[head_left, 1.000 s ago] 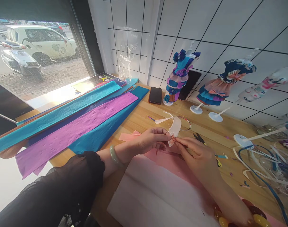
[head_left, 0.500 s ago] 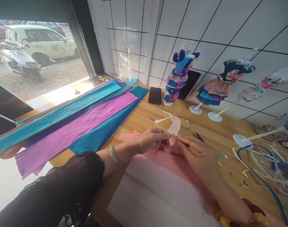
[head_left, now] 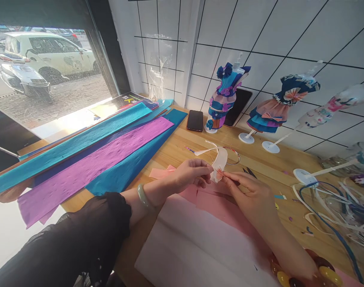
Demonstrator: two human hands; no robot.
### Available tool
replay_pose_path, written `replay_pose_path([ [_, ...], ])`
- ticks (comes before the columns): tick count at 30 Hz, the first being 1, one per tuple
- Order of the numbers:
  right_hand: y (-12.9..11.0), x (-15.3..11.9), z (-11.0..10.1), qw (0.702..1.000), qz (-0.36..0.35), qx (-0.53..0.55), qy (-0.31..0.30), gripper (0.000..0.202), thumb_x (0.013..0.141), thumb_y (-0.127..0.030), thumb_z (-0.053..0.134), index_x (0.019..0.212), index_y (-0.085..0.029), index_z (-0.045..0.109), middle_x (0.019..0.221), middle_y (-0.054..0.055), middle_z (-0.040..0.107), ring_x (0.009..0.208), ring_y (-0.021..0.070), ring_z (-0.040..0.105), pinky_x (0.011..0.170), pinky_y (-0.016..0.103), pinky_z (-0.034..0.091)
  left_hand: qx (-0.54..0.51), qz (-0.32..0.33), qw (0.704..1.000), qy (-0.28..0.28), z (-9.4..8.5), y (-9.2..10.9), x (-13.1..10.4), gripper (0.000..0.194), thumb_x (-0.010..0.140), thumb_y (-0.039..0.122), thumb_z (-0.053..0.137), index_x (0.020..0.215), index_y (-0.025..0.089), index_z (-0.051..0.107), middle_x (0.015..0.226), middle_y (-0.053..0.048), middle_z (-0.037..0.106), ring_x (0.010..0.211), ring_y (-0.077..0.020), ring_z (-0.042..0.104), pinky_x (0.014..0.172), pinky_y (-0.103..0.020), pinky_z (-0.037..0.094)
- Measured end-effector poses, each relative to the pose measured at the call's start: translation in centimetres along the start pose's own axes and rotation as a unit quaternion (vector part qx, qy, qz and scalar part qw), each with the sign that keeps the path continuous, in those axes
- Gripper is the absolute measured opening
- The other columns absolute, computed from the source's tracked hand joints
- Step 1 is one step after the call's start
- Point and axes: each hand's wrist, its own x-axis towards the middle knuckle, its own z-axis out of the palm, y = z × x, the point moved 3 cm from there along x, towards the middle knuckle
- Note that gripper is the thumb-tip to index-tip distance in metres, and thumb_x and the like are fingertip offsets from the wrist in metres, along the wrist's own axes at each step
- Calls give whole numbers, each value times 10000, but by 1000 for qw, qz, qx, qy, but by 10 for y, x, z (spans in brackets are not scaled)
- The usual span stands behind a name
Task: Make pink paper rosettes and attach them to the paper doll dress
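A small pleated fan of pink paper (head_left: 219, 173) is pinched at its right side by the thumb and forefinger of my right hand (head_left: 253, 191). My left hand (head_left: 195, 172) hovers just left of the fan, its fingers loosely curled and apart, seemingly holding nothing. Behind the fan a curved strip of whitish paper (head_left: 220, 156) lies on the wooden table. Pink paper (head_left: 212, 205) and a large pale sheet (head_left: 182, 243) are spread beneath my hands. Beyond the right fingers, dark pointed blades (head_left: 249, 172) show partly.
Long crepe paper strips, purple (head_left: 110, 155) and turquoise (head_left: 89, 137), cover the left side. Small dress forms in paper dresses (head_left: 225, 95) stand along the tiled wall, near a phone (head_left: 195, 120). Tangled ribbons and cords (head_left: 334, 215) lie at the right. Folded pink paper (head_left: 161, 172) rests behind my left wrist.
My left fingers have come off the pleated fan and moved slightly left, showing more of its spread folds. My right hand keeps its pinch in nearly the same place.
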Motion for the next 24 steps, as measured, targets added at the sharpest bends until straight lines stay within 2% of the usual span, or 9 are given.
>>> replay_pose_path([
  [6,0,0,1,1000,-1,4,3,150,839,-243,536,891,-253,676,914,24,711,812,194,665,715,334,540,105,21,994,-4,3,2,-2,255,690,350,667,690,115,568,580,-7,559,489,-74,517,495,-211,398],
  [11,2,0,2,1000,-3,-1,2,145,834,-233,544,891,-249,677,910,25,709,813,193,663,710,326,540,90,7,996,18,1,2,0,232,703,334,646,677,123,554,592,-12,566,500,-76,524,513,-217,413],
  [14,2,0,2,1000,-1,-3,-2,146,833,-221,547,895,-238,678,908,25,710,812,186,662,709,314,537,86,8,996,1,2,2,-1,252,724,371,627,735,127,566,612,-11,561,506,-76,518,509,-218,417],
  [17,1,0,3,1000,-1,-2,2,144,829,-222,552,894,-228,681,904,29,710,810,185,661,707,310,534,129,25,991,-31,4,2,-3,284,736,407,617,771,129,570,619,-6,550,494,-71,507,491,-212,411],
  [20,1,0,4,1000,-6,-4,2,150,827,-218,554,907,-221,680,911,32,708,820,184,660,721,310,531,170,34,985,-26,3,0,-4,292,730,414,622,729,129,557,595,-2,539,481,-71,501,466,-203,403],
  [24,3,0,3,1000,-6,-9,4,146,830,-216,548,898,-232,677,905,25,706,811,179,656,718,308,527,164,20,986,-16,2,0,-3,273,737,397,610,688,142,524,553,6,539,441,-72,491,427,-196,385],
])
